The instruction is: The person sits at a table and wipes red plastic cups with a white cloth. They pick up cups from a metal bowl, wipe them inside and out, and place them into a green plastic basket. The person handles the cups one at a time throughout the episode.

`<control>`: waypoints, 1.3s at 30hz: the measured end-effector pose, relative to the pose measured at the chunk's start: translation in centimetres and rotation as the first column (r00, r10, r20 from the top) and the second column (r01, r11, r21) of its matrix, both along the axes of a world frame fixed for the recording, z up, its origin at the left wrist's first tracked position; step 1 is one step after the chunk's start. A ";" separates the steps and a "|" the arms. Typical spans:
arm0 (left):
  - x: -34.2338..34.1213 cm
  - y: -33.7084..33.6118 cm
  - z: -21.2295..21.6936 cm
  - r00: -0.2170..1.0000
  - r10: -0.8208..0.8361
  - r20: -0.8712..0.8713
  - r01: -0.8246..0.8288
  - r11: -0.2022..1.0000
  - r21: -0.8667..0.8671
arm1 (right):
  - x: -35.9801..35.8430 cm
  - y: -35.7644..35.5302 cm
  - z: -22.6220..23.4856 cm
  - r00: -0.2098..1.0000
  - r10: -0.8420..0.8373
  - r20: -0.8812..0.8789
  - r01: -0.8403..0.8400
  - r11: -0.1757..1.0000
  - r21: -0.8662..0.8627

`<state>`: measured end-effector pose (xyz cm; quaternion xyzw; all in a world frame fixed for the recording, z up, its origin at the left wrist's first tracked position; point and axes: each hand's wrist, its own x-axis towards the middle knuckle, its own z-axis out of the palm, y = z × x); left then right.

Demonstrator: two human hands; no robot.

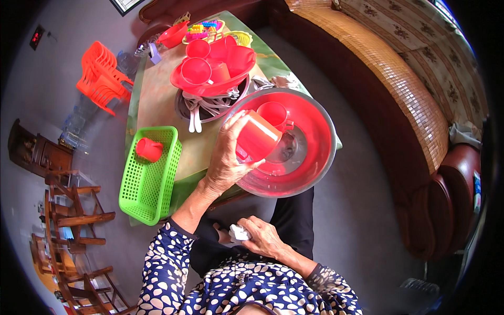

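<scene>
My left hand (224, 157) is closed round a large red plastic mug (259, 137), tilted over the near left side of a wide metal basin (321, 152). A second red mug (273, 113) sits inside that basin, and red reflections cover its inner wall. Low over my lap, my right hand (262, 237) grips a crumpled white cloth (239, 232). Left of the basin stands a green plastic basket (169, 184), with one small red mug (149, 150) lying in it.
Behind the basin, a red bowl (239, 85) of red mugs rests on a pot with white-handled utensils (195, 118). Colourful toy blocks (197, 31) are at the table's far end. Stacked orange chairs (100, 73) stand left; a long brown sofa (362, 94) curves along the right.
</scene>
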<state>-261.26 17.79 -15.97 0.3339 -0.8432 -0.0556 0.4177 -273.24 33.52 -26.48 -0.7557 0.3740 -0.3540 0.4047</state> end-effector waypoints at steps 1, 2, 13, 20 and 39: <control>0.1 0.0 0.0 1.000 0.010 -0.005 -0.010 0.999 0.034 | -0.3 0.1 0.2 1.000 0.004 0.003 -0.004 1.000 0.006; 0.3 0.0 -0.1 0.999 0.013 -0.045 -0.010 0.998 0.069 | -0.6 0.3 0.4 1.000 0.010 0.006 -0.010 1.000 0.013; -0.1 2.6 -3.3 0.284 0.395 -0.874 0.628 0.612 0.481 | -5.1 -1.2 6.5 0.713 -0.307 0.630 0.161 0.947 0.279; -3.1 6.8 -2.5 0.020 0.593 -0.805 0.825 0.445 0.349 | -1.5 -6.3 6.3 0.752 -0.455 0.477 0.653 0.613 -0.444; 1.6 9.9 -6.7 0.464 0.389 -0.796 0.572 0.555 0.604 | -0.2 -6.6 9.6 0.952 -0.257 0.164 0.304 0.847 -0.436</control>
